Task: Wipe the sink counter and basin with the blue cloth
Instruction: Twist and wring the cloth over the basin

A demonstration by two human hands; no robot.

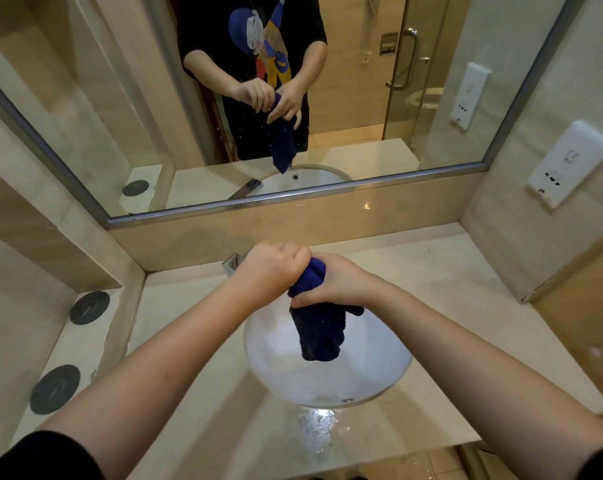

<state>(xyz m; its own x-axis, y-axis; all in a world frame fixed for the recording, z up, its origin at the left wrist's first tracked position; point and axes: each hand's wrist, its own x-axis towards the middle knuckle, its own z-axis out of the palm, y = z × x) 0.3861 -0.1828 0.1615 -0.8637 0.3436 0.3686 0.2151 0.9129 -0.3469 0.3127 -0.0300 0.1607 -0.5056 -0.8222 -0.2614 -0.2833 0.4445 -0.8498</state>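
Above the basin [327, 382], centre of scene: cloth [319, 336], dark blue, bunched into a rope. It hangs upright, with its loose lower end dangling over the white bowl, apparently clear of it. You hold it there, by my reading, so that whatever is squeezed out drops into the bowl and not onto the counter [449, 306].

Left hand [270, 271]: on the cloth's top end, fingers curled tight into a fist round it, knuckles up.

Right hand [334, 284]: touching the left hand, just right of it and slightly nearer. Fingers and thumb are clamped round the cloth's middle. Two grips set this close suit a twist in opposite directions. I judge this to be wringing, a preparation for wiping rather than the wiping itself.

Basin: round, white, sunk into the counter, wet-looking inside.

Counter: pale stone on every side of the basin.

Puddle [315, 429]: on the near counter strip, just beside the basin's near rim. It is likely work for your cloth once wrung.

Faucet [233, 265]: square metal, at the basin's far left, partly hidden behind your left hand. Whether it is running cannot be told.

Ledge [96, 344], left: carries two black discs, one far [89, 307] and one near [55, 389], both well apart from the basin.

Mirror [85, 98], far wall: repeats your two-handed grip from the front.

Socket [570, 164]: right wall.
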